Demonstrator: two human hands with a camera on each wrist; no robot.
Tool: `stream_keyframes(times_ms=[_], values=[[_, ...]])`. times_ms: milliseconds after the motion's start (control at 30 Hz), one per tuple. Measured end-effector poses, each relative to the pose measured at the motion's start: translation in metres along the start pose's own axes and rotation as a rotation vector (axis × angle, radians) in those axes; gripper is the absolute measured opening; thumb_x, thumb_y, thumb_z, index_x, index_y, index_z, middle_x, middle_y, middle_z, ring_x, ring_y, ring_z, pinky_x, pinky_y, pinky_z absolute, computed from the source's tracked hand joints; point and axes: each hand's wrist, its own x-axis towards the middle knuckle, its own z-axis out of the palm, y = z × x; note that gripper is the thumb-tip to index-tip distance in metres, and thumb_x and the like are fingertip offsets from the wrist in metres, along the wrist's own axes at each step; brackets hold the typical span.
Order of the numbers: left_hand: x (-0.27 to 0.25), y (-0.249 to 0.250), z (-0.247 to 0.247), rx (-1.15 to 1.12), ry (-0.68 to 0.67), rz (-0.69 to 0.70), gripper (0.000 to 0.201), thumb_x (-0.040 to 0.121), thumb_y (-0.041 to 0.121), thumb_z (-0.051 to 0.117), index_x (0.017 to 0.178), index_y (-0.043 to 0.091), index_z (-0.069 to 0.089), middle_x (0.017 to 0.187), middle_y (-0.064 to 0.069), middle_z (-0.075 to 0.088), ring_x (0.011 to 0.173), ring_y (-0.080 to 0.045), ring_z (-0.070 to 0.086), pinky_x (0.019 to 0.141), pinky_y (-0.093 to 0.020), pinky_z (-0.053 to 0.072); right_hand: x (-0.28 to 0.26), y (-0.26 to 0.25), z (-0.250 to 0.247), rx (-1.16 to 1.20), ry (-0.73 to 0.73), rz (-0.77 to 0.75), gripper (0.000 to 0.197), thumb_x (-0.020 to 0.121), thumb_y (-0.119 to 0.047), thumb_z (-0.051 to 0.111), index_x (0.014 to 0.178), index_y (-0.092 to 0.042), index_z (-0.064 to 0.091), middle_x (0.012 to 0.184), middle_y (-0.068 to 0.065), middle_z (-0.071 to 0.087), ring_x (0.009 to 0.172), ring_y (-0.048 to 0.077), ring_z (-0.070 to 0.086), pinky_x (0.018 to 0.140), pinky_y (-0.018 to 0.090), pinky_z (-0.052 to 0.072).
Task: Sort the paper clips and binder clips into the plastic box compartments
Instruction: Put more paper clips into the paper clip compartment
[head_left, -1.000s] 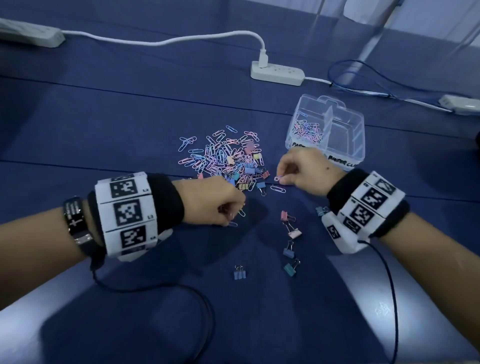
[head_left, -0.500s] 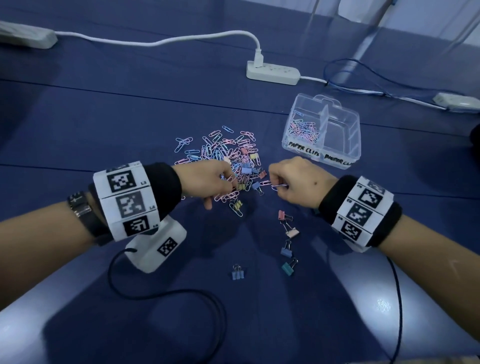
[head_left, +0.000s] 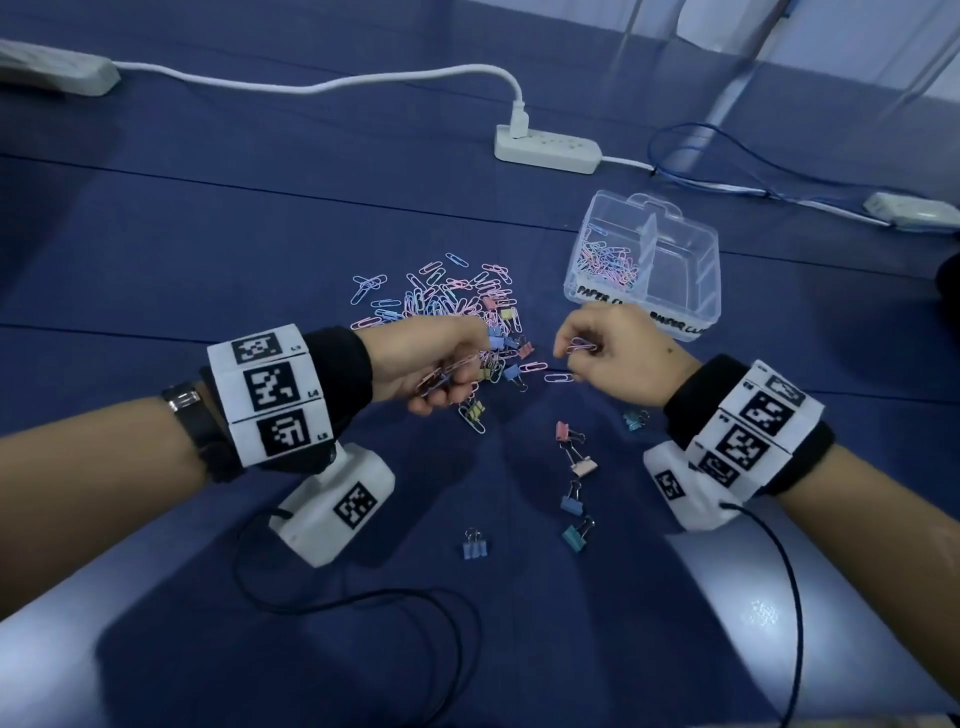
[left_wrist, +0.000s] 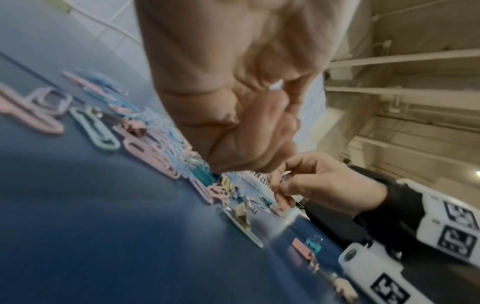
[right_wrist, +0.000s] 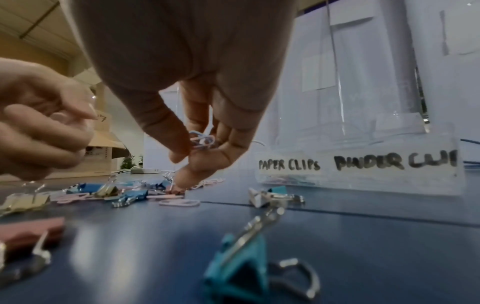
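Head view: blue worktop (head_left: 218, 249), both hands over the near edge of a loose pile of paper clips (head_left: 441, 296) around the middle of the worktop. Left hand (head_left: 431, 364) curled, fingers holding a bunch of pink and blue paper clips against the palm. Right hand (head_left: 618, 353) pinches a few paper clips (head_left: 582, 344) between thumb and fingertips, just above the pile's right fringe. Clear plastic box (head_left: 701, 270) sits beyond the right hand, toward the far right of the worktop; its left compartment, labelled PAPER CLIPS, holds a heap of clips, the right compartment looks bare, label partly hidden by the hand. Binder clips (head_left: 571, 483) lie scattered toward the near edge, apart from the pile; a few more mixed into the pile. White power strip (head_left: 548, 148) with cable near the far edge.

Left wrist view: left hand (left_wrist: 233, 102) fills the frame, fingers curled; what they hold is hidden here. Pink and blue clips spread on the worktop beneath. Right hand (left_wrist: 324, 185) close by, fingers pinched. Blurred.

Right wrist view: right hand fingers (right_wrist: 179, 142) grip a small tangle of pink and blue paper clips (right_wrist: 201, 140), one fingertip touching the worktop. Box (right_wrist: 363, 168) just beside, labels PAPER CLIPS and BINDER CLI visible. Teal binder clip (right_wrist: 241, 267) in the foreground.
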Motion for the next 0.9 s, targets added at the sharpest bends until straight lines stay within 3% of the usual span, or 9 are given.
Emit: stream_keyframes(times_ms=[67, 167, 233, 267, 367, 500, 567, 767, 900], values=[[0.001, 0.000, 0.004, 0.172, 0.028, 0.027, 0.045, 0.094, 0.027, 0.040, 0.050, 0.016, 0.035, 0.045, 0.003, 0.038, 0.033, -0.008, 0.028, 0.037, -0.014, 0.022, -0.001, -0.001, -0.001, 0.040, -0.034, 0.052, 0.023, 0.078, 0.006, 0.044, 0.074, -0.010, 0.061, 0.064, -0.011, 0.050, 0.059, 0.008, 0.049, 0.059, 0.007, 0.037], [-0.001, -0.002, 0.008, 0.543, 0.024, 0.126, 0.038, 0.096, 0.028, 0.040, 0.059, 0.019, 0.048, 0.062, 0.003, 0.051, 0.055, -0.013, 0.046, 0.056, -0.024, 0.040, -0.001, 0.000, -0.002, 0.112, -0.082, 0.115, 0.036, 0.078, 0.008, 0.036, 0.058, -0.018, 0.051, 0.061, 0.001, 0.052, 0.063, 0.019, 0.048, 0.064, 0.027, 0.041], [-0.003, -0.003, 0.010, 0.683, -0.013, 0.168, 0.030, 0.097, 0.025, 0.037, 0.073, 0.020, 0.054, 0.083, 0.004, 0.059, 0.082, -0.016, 0.055, 0.082, -0.028, 0.044, 0.000, -0.001, -0.003, 0.142, -0.113, 0.152, 0.035, 0.080, 0.006, 0.035, 0.057, -0.016, 0.051, 0.058, 0.000, 0.047, 0.057, 0.015, 0.042, 0.058, 0.022, 0.036], [-0.004, -0.003, 0.012, 0.724, -0.032, 0.180, 0.025, 0.096, 0.024, 0.038, 0.078, 0.020, 0.054, 0.085, 0.006, 0.058, 0.086, -0.017, 0.055, 0.085, -0.027, 0.043, 0.000, -0.002, -0.002, 0.130, -0.136, 0.162, 0.031, 0.082, 0.003, 0.036, 0.061, -0.012, 0.051, 0.057, -0.003, 0.045, 0.055, 0.012, 0.040, 0.055, 0.017, 0.033], [-0.005, -0.002, 0.016, 0.871, -0.047, 0.246, 0.009, 0.090, 0.028, 0.053, 0.088, 0.020, 0.057, 0.081, 0.009, 0.056, 0.082, -0.013, 0.050, 0.078, -0.025, 0.042, 0.000, -0.001, 0.002, -0.028, -0.180, 0.136, 0.014, 0.087, -0.011, 0.045, 0.074, -0.009, 0.052, 0.068, -0.005, 0.047, 0.069, 0.016, 0.045, 0.069, 0.024, 0.033], [0.000, -0.003, 0.018, 1.073, -0.049, 0.289, 0.025, 0.084, 0.019, 0.062, 0.109, 0.018, 0.059, 0.112, 0.001, 0.059, 0.102, -0.017, 0.053, 0.088, -0.029, 0.043, 0.000, 0.003, 0.005, -0.194, -0.226, 0.108, 0.010, 0.083, -0.023, 0.061, 0.085, -0.018, 0.052, 0.091, 0.001, 0.046, 0.085, 0.018, 0.044, 0.075, 0.025, 0.030], [0.003, -0.001, 0.018, 1.085, -0.054, 0.280, 0.023, 0.083, 0.015, 0.063, 0.105, 0.014, 0.060, 0.112, -0.003, 0.061, 0.104, -0.020, 0.055, 0.087, -0.030, 0.044, 0.001, 0.005, 0.006, -0.189, -0.232, 0.098, 0.011, 0.083, -0.023, 0.062, 0.083, -0.019, 0.052, 0.093, 0.002, 0.047, 0.087, 0.018, 0.045, 0.077, 0.027, 0.033], [0.008, 0.003, 0.018, 1.135, -0.054, 0.230, 0.006, 0.084, 0.012, 0.060, 0.089, 0.011, 0.063, 0.102, -0.005, 0.065, 0.083, -0.015, 0.050, 0.079, -0.030, 0.045, 0.004, 0.004, 0.012, -0.243, -0.257, 0.057, 0.011, 0.087, -0.017, 0.057, 0.079, -0.016, 0.050, 0.091, 0.001, 0.047, 0.088, 0.019, 0.045, 0.084, 0.032, 0.038], [0.004, 0.001, 0.017, 1.076, -0.011, 0.217, 0.016, 0.087, 0.008, 0.046, 0.088, 0.008, 0.062, 0.099, -0.007, 0.064, 0.084, -0.021, 0.054, 0.082, -0.031, 0.047, 0.007, -0.001, 0.013, -0.225, -0.138, -0.024, 0.008, 0.089, -0.013, 0.051, 0.084, -0.009, 0.055, 0.089, 0.001, 0.045, 0.088, 0.018, 0.044, 0.082, 0.030, 0.036]])
